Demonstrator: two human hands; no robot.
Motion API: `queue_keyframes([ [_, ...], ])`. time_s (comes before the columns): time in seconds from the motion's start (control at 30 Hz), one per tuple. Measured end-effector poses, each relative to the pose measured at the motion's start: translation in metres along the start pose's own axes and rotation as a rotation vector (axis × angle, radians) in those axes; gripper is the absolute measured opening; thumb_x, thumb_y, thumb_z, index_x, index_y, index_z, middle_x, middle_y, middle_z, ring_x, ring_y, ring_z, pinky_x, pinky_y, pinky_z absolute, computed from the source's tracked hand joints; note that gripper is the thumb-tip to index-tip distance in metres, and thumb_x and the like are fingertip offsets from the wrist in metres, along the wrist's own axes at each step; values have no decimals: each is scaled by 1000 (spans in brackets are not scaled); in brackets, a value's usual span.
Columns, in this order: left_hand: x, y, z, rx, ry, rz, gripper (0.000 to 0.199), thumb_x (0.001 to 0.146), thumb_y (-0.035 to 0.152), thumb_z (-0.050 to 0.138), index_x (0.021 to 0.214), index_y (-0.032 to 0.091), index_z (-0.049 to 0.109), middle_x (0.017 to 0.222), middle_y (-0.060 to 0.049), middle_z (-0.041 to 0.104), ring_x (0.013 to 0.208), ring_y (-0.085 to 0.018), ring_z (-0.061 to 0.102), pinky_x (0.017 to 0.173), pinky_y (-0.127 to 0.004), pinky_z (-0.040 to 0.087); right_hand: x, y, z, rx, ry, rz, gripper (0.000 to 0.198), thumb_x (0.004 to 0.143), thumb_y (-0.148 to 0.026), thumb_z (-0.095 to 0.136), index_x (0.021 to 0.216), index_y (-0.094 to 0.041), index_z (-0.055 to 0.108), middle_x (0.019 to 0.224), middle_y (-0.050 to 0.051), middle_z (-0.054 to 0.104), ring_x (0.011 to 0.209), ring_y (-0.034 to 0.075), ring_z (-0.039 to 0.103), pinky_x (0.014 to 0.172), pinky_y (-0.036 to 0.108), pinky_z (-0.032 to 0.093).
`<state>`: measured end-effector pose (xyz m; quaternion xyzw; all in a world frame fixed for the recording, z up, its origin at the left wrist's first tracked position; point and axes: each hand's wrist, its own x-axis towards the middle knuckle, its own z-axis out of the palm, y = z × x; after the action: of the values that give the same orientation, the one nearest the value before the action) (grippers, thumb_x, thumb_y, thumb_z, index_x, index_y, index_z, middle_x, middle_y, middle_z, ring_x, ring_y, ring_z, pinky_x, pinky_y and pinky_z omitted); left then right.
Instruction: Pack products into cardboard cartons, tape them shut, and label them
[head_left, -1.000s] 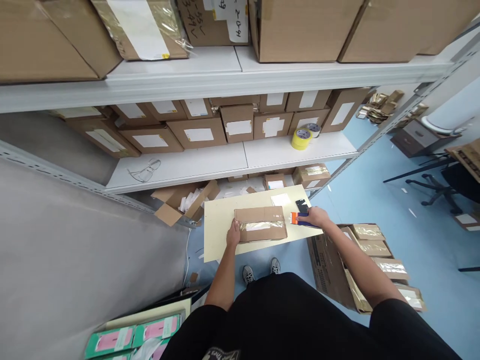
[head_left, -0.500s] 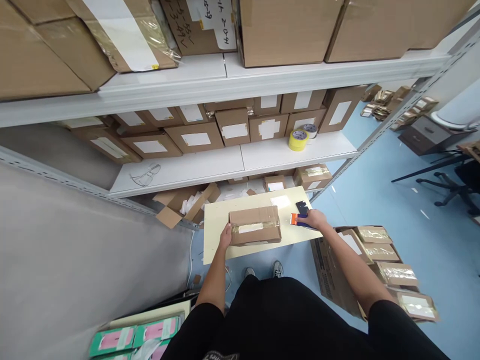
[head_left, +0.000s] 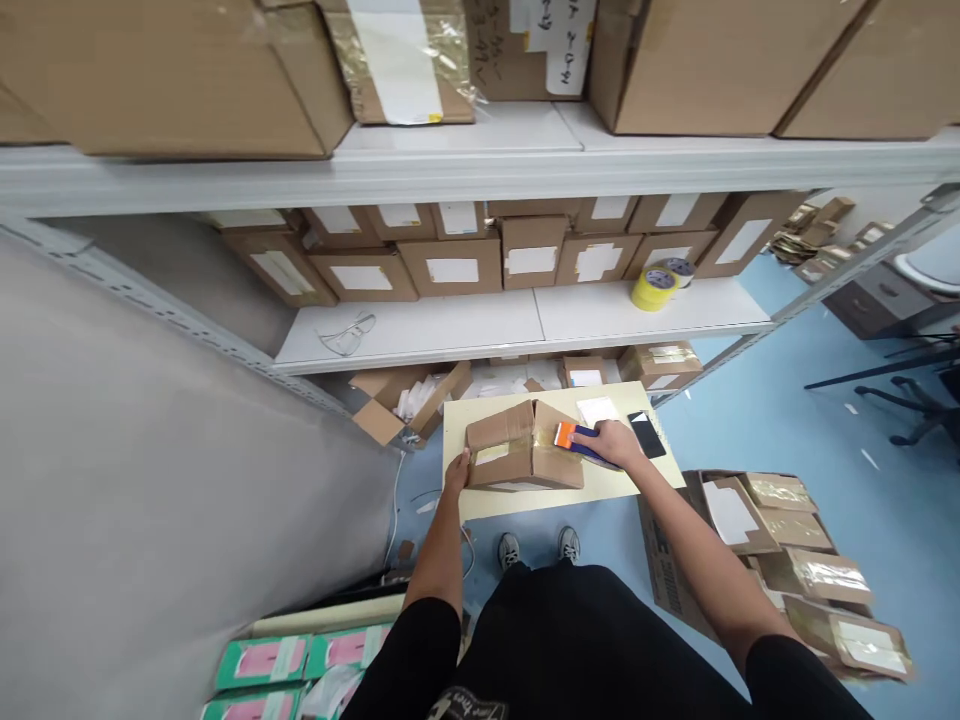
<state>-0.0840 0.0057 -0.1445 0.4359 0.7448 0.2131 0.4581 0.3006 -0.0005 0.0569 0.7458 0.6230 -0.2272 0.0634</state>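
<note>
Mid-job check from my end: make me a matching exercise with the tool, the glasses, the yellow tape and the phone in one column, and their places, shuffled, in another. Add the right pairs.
Things:
1. Tool
2. Glasses
3. Yellow tape
4. Phone

Places:
A. Toward the right end of the middle shelf
B. In the right hand
C. On the pale table
D. Toward the left end of the middle shelf

Pairs: 1-B, 2-D, 3-A, 4-C
</note>
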Motion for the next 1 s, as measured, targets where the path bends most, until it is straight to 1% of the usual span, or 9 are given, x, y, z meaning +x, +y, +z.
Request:
queue_keyframes([
  [0.13, 1, 6, -31, 4, 117, -36, 59, 97, 54, 54, 137, 11, 63, 137, -21, 68, 133, -34, 60, 112, -44, 44, -6, -77, -7, -60, 1, -20, 81, 82, -88, 53, 98, -12, 79, 103, 23, 78, 97, 33, 74, 72, 31, 50],
  [0.23, -9, 24, -54, -49, 147, 70, 57, 100, 56, 48, 137, 17, 65, 139, -14, 68, 132, -29, 61, 112, -38, 44, -6, -129, -9, -87, -18, -50, 80, 81, -84, 57, 104, -10, 79, 108, 25, 77, 102, 34, 74, 77, 33, 52],
  [0.33, -25, 48, -69, -170, 42, 263, 63, 99, 66, 42, 127, 19, 73, 134, -11, 71, 130, -32, 62, 112, -41, 44, -8, -172, -10, -98, -44, -137, 75, 83, -79, 60, 107, -10, 79, 110, 24, 77, 104, 34, 74, 79, 33, 52],
  [0.4, -35, 61, -73, -188, -36, 291, 65, 96, 69, 47, 129, 20, 73, 135, -11, 71, 131, -33, 61, 112, -42, 44, -11, -192, -12, -97, -89, -204, 71, 83, -76, 62, 106, -11, 79, 110, 23, 77, 102, 33, 74, 77, 32, 52],
  [0.47, -42, 68, -73, -179, -49, 290, 66, 94, 69, 53, 133, 18, 71, 136, -13, 70, 131, -34, 61, 113, -43, 43, -13, -205, -15, -100, -133, -257, 68, 81, -74, 66, 106, -12, 78, 109, 21, 78, 99, 31, 75, 74, 30, 51],
  [0.6, -48, 68, -68, -197, -34, 279, 66, 95, 66, 53, 129, 14, 72, 134, -16, 70, 129, -34, 62, 113, -44, 44, -10, -203, -14, -99, -114, -289, 66, 81, -74, 68, 105, -14, 77, 109, 19, 78, 99, 30, 74, 73, 30, 51],
  [0.77, -51, 72, -55, -234, -78, 268, 63, 97, 65, 50, 130, 16, 71, 135, -14, 71, 130, -33, 62, 113, -43, 45, -6, -173, -4, -39, -71, -270, 63, 81, -78, 65, 99, -18, 76, 107, 15, 78, 100, 28, 73, 72, 28, 48],
  [0.9, -52, 92, -31, -202, -114, 298, 62, 97, 64, 50, 127, 14, 72, 130, -16, 73, 126, -33, 65, 111, -43, 46, -16, -140, -2, 27, 27, -186, 59, 82, -76, 65, 97, -20, 76, 104, 14, 79, 98, 28, 73, 72, 29, 48],
  [1.0, -52, 110, -1, -209, -175, 321, 61, 96, 64, 51, 126, 15, 72, 129, -15, 73, 123, -33, 66, 110, -43, 47, -26, -108, -5, 53, 109, -94, 56, 83, -75, 65, 96, -21, 75, 102, 14, 79, 97, 29, 73, 73, 29, 48],
])
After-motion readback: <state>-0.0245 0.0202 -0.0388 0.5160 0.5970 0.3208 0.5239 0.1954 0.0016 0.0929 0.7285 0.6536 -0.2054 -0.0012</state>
